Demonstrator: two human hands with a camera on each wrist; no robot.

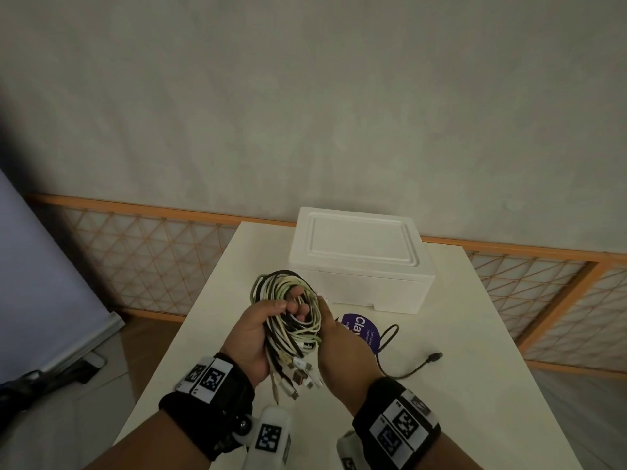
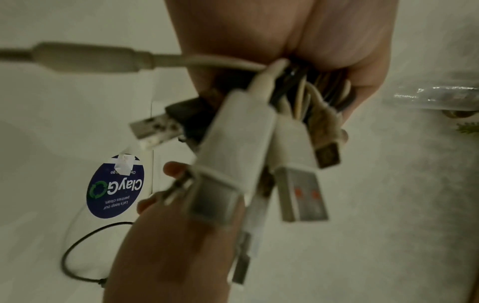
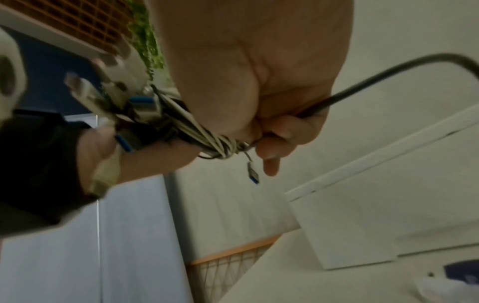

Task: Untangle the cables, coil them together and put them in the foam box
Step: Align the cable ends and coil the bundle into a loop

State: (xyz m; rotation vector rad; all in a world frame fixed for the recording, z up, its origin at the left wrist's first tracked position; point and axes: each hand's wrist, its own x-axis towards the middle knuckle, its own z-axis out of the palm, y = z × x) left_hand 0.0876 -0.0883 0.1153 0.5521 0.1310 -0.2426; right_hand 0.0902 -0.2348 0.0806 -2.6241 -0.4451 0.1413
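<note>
A coil of white, black and pale green cables point(image 1: 307, 330) hangs above the white table point(image 1: 475, 334). My left hand point(image 1: 285, 308) grips its left side, fingers hooked through the loop. Several USB plugs point(image 2: 298, 184) dangle below that palm. My right hand point(image 1: 325, 317) is at the coil's right side and pinches a black cable point(image 3: 388, 82) against the bundle point(image 3: 204, 133). The rest of that black cable point(image 1: 390, 340) trails down onto the table and ends in a plug point(image 1: 436, 357). The white foam box point(image 1: 359, 256) stands behind the hands with its lid on.
A round purple sticker point(image 1: 359, 330) lies on the table under the right hand, in front of the box. An orange lattice fence point(image 1: 152, 259) runs behind the table. A pale blue panel point(image 1: 40, 283) stands at the left.
</note>
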